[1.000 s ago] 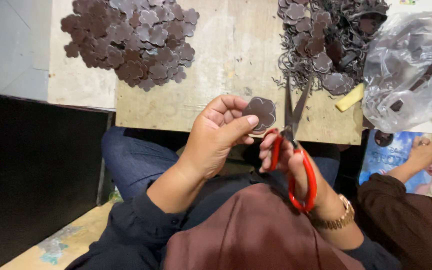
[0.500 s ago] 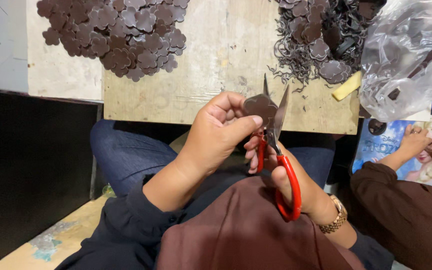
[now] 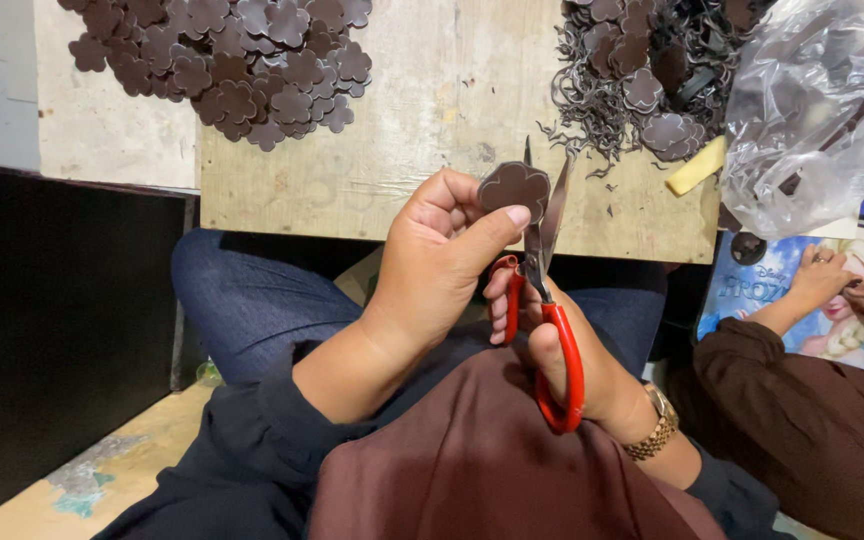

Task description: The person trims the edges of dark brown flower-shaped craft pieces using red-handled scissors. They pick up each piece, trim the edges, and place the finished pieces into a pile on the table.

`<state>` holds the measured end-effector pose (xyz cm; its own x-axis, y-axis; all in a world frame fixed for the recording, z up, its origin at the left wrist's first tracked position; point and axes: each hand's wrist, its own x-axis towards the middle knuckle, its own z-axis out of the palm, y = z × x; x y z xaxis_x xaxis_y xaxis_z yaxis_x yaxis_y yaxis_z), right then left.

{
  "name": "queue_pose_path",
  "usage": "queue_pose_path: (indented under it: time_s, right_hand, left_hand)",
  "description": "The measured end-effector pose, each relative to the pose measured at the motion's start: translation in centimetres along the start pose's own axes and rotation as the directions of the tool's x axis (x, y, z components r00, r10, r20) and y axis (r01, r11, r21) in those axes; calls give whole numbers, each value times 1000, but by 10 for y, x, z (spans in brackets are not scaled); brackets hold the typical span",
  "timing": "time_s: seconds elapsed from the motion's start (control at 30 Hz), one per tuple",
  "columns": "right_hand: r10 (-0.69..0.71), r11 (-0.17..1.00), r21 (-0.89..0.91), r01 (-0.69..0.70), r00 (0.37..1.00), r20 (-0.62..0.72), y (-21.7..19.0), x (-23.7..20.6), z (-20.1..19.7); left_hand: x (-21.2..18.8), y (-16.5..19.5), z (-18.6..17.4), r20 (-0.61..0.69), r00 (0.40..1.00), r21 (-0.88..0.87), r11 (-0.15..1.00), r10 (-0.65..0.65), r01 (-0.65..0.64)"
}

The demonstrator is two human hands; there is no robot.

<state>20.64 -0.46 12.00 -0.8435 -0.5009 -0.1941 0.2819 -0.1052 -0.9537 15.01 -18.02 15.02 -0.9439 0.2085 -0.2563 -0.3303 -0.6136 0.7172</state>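
My left hand [image 3: 442,262] pinches a small dark brown flower-shaped piece [image 3: 514,188] between thumb and fingers, held over my lap at the board's near edge. My right hand [image 3: 562,365] grips red-handled scissors [image 3: 544,300], blades pointing up and slightly apart, touching the right side of the flower piece. A gold watch sits on my right wrist.
A wooden board [image 3: 432,130] lies ahead with a heap of cut flower shapes [image 3: 232,60] at its far left and a tangle of dark offcuts and uncut pieces [image 3: 632,80] at far right. A clear plastic bag [image 3: 817,110] lies right. Another person's hands [image 3: 847,285] work at right.
The scissors have swung upright against the flower piece and the blades have narrowed. My hands have shifted slightly toward the board.
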Motion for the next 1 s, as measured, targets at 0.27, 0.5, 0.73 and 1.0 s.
queue_pose_path:
  time_s: [0.27,0.5,0.73,1.0]
  right_hand:
    - [-37,998,-47,36,999,-24,2,5,5]
    - [-33,996,-91,26,996,-81,9,6,5]
    - [-31,999,-19,29,997,-67,9,5,2]
    - [-50,998,-41,48,998,-42,2,8,5]
  left_hand:
    - [-4,-7,9,-111,994,-17,1000,16,-18]
    - [-3,-6,10,-128,991,-77,996,-43,34]
    - [-4,1,8,-30,995,-70,993,-100,98]
    - [-5,-2,6,-72,996,-40,998,-51,48]
